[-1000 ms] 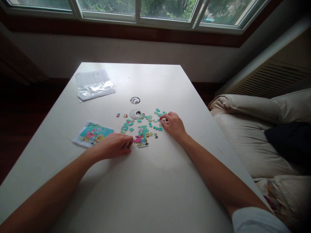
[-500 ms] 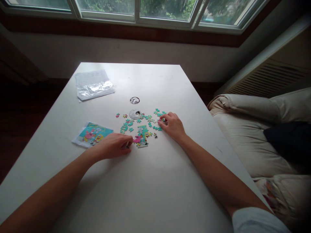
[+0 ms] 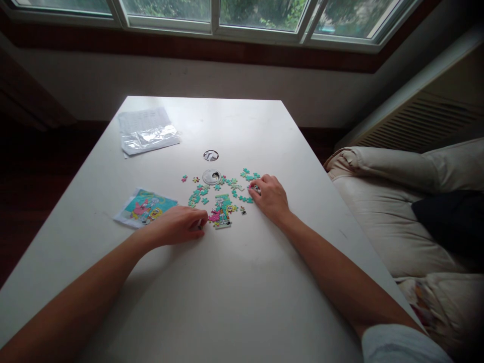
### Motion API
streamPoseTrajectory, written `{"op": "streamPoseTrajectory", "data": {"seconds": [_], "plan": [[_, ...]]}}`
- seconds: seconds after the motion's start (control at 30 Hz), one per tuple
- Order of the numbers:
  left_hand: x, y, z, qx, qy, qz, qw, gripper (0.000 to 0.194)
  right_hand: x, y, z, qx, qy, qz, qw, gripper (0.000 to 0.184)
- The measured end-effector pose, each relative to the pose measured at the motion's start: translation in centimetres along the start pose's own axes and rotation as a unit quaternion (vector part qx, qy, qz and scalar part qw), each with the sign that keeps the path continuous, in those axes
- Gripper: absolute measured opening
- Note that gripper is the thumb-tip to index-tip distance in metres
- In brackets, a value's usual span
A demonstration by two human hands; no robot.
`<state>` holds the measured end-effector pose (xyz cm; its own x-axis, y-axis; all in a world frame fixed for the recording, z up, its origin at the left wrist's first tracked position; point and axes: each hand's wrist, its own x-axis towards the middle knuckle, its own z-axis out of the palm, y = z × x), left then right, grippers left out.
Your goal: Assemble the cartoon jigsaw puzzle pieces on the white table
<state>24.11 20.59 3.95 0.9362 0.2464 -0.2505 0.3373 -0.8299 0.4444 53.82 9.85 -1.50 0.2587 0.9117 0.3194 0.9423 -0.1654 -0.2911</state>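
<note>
A partly joined jigsaw puzzle [image 3: 223, 212] with cartoon figures lies on the white table. My left hand [image 3: 185, 225] rests at its left edge, fingers curled together; a small greyish bit shows between them, too small to name. To the puzzle's upper right, my right hand [image 3: 270, 197] has thumb and fingers bent around a puzzle piece [image 3: 255, 188] on the tabletop. Loose turquoise puzzle pieces [image 3: 196, 195] lie in an arc around the joined part. One separate piece [image 3: 243, 210] sits just right of it.
The picture sheet [image 3: 145, 207] in a clear bag lies beyond my left forearm. Papers with a plastic bag [image 3: 148, 131] are at the far left. A round table hole [image 3: 210, 156] and a round cover [image 3: 210, 176] are behind the pieces. A sofa [image 3: 370, 201] borders the right side.
The whole view has shifted slightly. Both hands stay in nearly the same places, and the puzzle looks unchanged.
</note>
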Motion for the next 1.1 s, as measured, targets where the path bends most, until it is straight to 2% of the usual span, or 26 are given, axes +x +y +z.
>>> {"op": "streamPoseTrajectory", "data": {"seconds": [0.4,0.6,0.73,0.87,1.0,1.1], "plan": [[0.1,0.1,0.0,0.007,0.003,-0.009,1.0,0.008,0.3,0.4,-0.2,0.001,-0.043,-0.009,0.999,0.009],[0.1,0.2,-0.1,0.007,0.002,-0.009,1.0,0.008,0.2,0.3,-0.1,0.038,-0.038,-0.028,0.998,0.008],[0.1,0.1,0.0,0.004,0.007,-0.01,1.0,0.009,0.1,0.1,-0.4,0.078,-0.045,-0.051,0.995,0.005],[0.1,0.1,0.1,0.0,0.009,-0.02,1.0,0.01,0.0,-0.2,-0.5,0.133,-0.025,-0.04,0.99,0.003],[0.1,0.1,0.2,-0.008,0.011,-0.021,1.0,0.011,-0.2,-0.7,-0.7,0.178,-0.014,-0.034,0.983,0.014],[0.1,0.0,0.1,-0.013,0.013,-0.021,1.0,0.01,-0.4,-1.3,-0.9,0.22,-0.022,-0.048,0.974,0.015]]}}
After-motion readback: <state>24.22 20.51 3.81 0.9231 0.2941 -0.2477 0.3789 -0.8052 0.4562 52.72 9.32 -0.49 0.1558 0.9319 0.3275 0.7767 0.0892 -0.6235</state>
